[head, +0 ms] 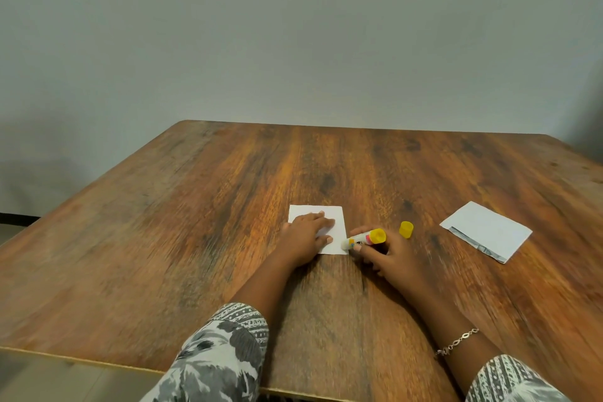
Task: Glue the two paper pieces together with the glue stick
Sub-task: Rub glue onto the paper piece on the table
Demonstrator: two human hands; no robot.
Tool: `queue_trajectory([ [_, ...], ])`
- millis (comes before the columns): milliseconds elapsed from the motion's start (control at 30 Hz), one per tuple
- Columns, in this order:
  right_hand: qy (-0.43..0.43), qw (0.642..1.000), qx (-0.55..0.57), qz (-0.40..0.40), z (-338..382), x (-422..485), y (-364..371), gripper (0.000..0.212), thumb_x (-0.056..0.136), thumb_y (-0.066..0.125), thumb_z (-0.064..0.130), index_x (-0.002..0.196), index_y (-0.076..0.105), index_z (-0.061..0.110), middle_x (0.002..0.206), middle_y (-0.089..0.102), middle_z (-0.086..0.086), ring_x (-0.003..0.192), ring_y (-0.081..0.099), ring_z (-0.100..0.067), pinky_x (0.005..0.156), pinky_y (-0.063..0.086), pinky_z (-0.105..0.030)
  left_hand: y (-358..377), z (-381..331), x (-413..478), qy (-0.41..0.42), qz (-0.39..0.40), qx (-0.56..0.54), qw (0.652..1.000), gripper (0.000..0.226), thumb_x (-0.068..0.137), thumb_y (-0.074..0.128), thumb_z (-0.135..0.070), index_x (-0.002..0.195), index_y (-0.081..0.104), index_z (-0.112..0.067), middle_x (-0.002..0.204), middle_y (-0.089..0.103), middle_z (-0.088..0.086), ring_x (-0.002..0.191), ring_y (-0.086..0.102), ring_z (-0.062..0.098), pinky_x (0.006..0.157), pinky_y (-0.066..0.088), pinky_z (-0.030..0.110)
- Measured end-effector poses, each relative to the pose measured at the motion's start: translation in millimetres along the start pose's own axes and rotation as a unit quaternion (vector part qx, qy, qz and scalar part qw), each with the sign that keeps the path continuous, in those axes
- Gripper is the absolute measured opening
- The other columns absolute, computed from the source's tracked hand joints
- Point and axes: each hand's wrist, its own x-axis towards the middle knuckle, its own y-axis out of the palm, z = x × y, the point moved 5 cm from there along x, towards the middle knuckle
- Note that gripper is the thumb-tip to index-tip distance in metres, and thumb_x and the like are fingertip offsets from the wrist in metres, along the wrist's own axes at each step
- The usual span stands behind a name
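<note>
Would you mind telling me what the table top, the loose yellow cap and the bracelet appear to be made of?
Table top: wood or wood-look laminate, matte, brown with dark grain streaks; the pale front edge suggests faced board. Yellow cap: probably plastic, given its even bright colour and smooth moulded shape. Bracelet: seemingly metal, thin silvery links with a slight glint.

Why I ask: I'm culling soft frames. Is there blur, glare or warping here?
Head view: the left hand and right hand are slightly blurred, sleeves too. Head view: soft, even light, no glare on the table, faint shadows by the hands, edges splayed by the wide lens.
</note>
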Motion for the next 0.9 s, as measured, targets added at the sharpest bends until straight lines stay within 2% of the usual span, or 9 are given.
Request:
queue_trajectory([
  [233,-0.001,1.0,-0.006,0.001,8,-5,-1,0.013,0.083,0.062,0.004,0.094,0.067,0.008,0.072,0.064,0.011,0.059,0.056,0.011,0.051,0.041,-0.004,-1,-1,-1,0.003,0.006,0.012,1.0,0.044,0.095,0.043,-0.031,0.138,0.034,-0.027,0.153,0.023,0.0,0.139,0.021,0.022,0.11,0.017,0.05],
  [333,0.009,0.999,0.034,-0.017,6,-4,-2,0.014,0.085,0.058,0.001,0.095,0.067,0.004,0.052,0.061,0.014,0.047,0.052,0.006,0.042,0.036,-0.006,-1,-1,-1,0.002,0.004,0.017,1.0,0.044,0.095,0.042,-0.031,0.138,0.035,-0.028,0.153,0.024,0.0,0.139,0.021,0.022,0.109,0.018,0.05],
  [400,0.015,0.997,0.061,-0.033,5,-4,-4,0.016,0.086,0.057,0.003,0.097,0.067,0.007,0.048,0.061,0.014,0.044,0.051,0.003,0.039,0.034,-0.007,-1,-2,-1,0.0,0.004,0.024,1.0,0.044,0.095,0.042,-0.032,0.139,0.034,-0.027,0.153,0.024,0.0,0.139,0.022,0.022,0.109,0.018,0.05],
  [500,0.021,0.996,0.081,-0.043,5,-3,-6,0.017,0.086,0.057,0.006,0.1,0.067,0.01,0.061,0.064,0.009,0.045,0.052,0.002,0.04,0.037,-0.009,-1,-3,0,-0.002,0.024,0.025,0.999,0.045,0.096,0.042,-0.03,0.139,0.033,-0.026,0.154,0.022,0.001,0.139,0.02,0.023,0.11,0.017,0.052],
  [567,0.025,0.994,0.091,-0.047,4,-2,-7,0.019,0.086,0.057,0.004,0.101,0.065,0.01,0.072,0.065,0.002,0.046,0.053,0.0,0.04,0.039,-0.011,-6,-3,1,0.0,0.029,0.005,1.0,0.043,0.095,0.044,-0.021,0.137,0.037,-0.024,0.154,0.022,0.001,0.139,0.021,0.023,0.111,0.019,0.049],
  [633,0.031,0.994,0.093,-0.047,2,-2,-7,0.02,0.085,0.058,0.002,0.101,0.065,0.012,0.076,0.066,-0.001,0.048,0.054,-0.001,0.041,0.04,-0.013,-16,-1,1,0.016,0.009,-0.021,1.0,0.041,0.094,0.044,-0.01,0.134,0.043,-0.02,0.153,0.024,0.002,0.14,0.021,0.021,0.111,0.022,0.042],
  [733,0.035,0.995,0.087,-0.043,0,0,-6,0.021,0.084,0.059,0.002,0.1,0.064,0.014,0.083,0.066,-0.005,0.049,0.055,-0.001,0.041,0.041,-0.013,-29,2,2,0.06,-0.009,-0.024,0.998,0.043,0.09,0.044,0.001,0.129,0.049,-0.017,0.153,0.024,0.002,0.142,0.013,0.017,0.113,0.017,0.039],
  [900,0.036,0.994,0.091,-0.043,-1,2,-7,0.02,0.084,0.058,0.001,0.1,0.064,0.012,0.082,0.066,-0.005,0.048,0.055,0.0,0.04,0.041,-0.013,-26,4,2,0.09,0.067,0.002,0.994,0.047,0.09,0.043,0.002,0.13,0.049,-0.021,0.153,0.022,-0.001,0.142,0.012,0.018,0.112,0.018,0.039],
])
